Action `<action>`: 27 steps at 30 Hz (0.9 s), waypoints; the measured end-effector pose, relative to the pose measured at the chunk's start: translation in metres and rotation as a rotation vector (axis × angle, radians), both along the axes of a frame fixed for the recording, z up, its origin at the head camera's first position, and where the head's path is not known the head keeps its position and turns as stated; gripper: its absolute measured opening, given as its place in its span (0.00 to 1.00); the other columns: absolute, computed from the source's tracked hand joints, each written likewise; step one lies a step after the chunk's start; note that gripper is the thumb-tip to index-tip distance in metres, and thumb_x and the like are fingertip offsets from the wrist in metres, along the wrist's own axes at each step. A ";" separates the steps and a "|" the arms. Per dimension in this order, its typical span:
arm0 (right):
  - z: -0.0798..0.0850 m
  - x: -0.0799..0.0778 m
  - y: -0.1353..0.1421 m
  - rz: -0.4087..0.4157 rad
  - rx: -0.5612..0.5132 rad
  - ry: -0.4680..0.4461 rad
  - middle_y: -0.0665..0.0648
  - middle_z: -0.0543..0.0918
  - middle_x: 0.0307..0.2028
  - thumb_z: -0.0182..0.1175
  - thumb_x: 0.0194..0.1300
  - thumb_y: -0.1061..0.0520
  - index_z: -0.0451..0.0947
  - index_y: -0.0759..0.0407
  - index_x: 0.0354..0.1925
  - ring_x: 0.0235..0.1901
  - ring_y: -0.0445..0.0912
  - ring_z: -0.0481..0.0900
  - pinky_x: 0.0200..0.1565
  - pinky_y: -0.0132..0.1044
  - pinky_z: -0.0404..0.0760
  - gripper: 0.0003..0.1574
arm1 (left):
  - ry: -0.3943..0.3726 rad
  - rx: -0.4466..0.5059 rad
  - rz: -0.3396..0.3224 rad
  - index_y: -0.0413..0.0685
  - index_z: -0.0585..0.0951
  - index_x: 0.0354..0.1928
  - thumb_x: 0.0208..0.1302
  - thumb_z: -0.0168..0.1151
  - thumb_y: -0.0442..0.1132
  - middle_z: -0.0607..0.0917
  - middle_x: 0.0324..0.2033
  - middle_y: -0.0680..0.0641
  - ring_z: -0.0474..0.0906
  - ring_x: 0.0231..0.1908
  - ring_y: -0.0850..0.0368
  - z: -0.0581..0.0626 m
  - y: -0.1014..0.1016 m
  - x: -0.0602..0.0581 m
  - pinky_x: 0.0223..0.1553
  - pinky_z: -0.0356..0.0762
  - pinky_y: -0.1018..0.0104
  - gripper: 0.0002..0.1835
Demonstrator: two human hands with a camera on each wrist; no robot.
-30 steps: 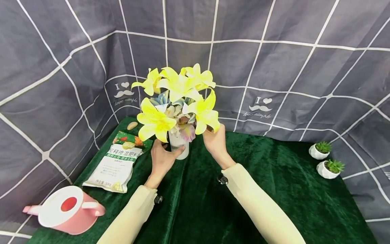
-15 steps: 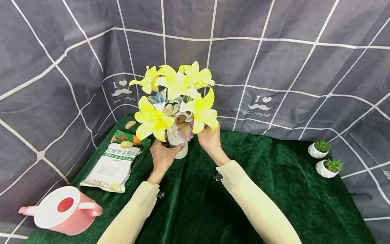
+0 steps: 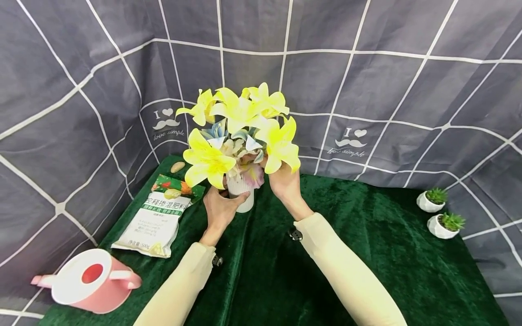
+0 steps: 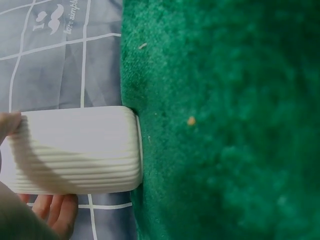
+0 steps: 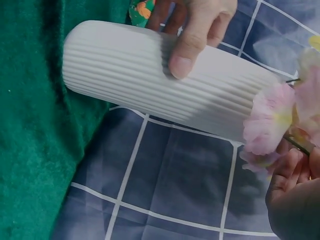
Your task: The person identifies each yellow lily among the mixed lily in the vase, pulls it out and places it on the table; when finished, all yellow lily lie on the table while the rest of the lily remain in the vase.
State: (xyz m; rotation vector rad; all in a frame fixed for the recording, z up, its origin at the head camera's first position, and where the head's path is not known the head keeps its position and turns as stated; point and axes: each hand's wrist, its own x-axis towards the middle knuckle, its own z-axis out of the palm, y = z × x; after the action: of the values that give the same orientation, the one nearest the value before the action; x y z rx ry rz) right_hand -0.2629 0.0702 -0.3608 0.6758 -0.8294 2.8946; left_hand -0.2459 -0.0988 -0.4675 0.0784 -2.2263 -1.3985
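Observation:
A white ribbed vase [image 3: 246,203] stands upright on the green cloth, full of artificial flowers. My left hand [image 3: 220,209] grips its side, the thumb across the front; the left wrist view shows the vase [image 4: 80,150] between thumb and fingers. Yellow lilies [image 3: 210,163] spread around the top, with blue and cream blooms among them. Just right of the vase mouth, under the right-hand lily [image 3: 281,145], is my right hand [image 3: 287,185]. In the right wrist view its curled fingers pinch a thin flower stem [image 5: 298,145] beside a pink flower [image 5: 272,117].
Left of the vase lies a white and green fertilizer bag [image 3: 148,224], with a tan oval stone [image 3: 177,167] behind it. A pink watering can [image 3: 95,290] stands at the front left. Two small potted succulents [image 3: 444,227] sit far right. Grey checked fabric [image 3: 367,81] hangs behind.
The right-hand lily has shifted to the right, away from the other blooms. My right hand has moved in closer under it. My left hand keeps its grip on the vase.

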 end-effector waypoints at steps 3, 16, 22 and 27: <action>0.004 -0.004 0.004 -0.251 0.361 0.035 0.46 0.83 0.40 0.70 0.62 0.64 0.83 0.52 0.42 0.44 0.35 0.80 0.49 0.27 0.80 0.11 | -0.008 0.005 -0.008 0.47 0.78 0.52 0.44 0.83 0.52 0.86 0.45 0.43 0.87 0.44 0.44 0.000 0.000 -0.001 0.46 0.87 0.49 0.34; 0.021 0.005 0.020 -0.661 0.861 0.080 0.68 0.88 0.41 0.66 0.67 0.56 0.86 0.67 0.44 0.36 0.37 0.87 0.47 0.35 0.87 0.14 | -0.055 0.052 -0.025 0.47 0.77 0.55 0.43 0.84 0.52 0.84 0.46 0.43 0.85 0.46 0.45 0.001 0.000 0.003 0.45 0.86 0.50 0.38; 0.023 0.006 0.027 -0.675 0.791 0.084 0.59 0.90 0.39 0.66 0.67 0.57 0.85 0.68 0.44 0.37 0.40 0.88 0.49 0.38 0.88 0.14 | -0.062 0.060 -0.027 0.48 0.77 0.55 0.44 0.84 0.52 0.84 0.46 0.44 0.85 0.46 0.46 -0.001 -0.001 0.002 0.45 0.87 0.50 0.37; 0.023 0.006 0.027 -0.675 0.721 0.099 0.46 0.89 0.35 0.66 0.67 0.59 0.85 0.70 0.43 0.36 0.42 0.88 0.47 0.39 0.88 0.13 | -0.054 0.064 -0.028 0.48 0.78 0.56 0.43 0.84 0.52 0.84 0.46 0.44 0.85 0.46 0.45 0.001 -0.002 0.002 0.45 0.87 0.50 0.38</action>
State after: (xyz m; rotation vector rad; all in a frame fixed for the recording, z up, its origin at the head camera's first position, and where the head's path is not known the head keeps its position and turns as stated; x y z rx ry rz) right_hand -0.2568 0.0972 -0.3377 0.4310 -1.7026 1.9236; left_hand -0.2438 -0.1011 -0.4669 0.1083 -2.2347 -1.4990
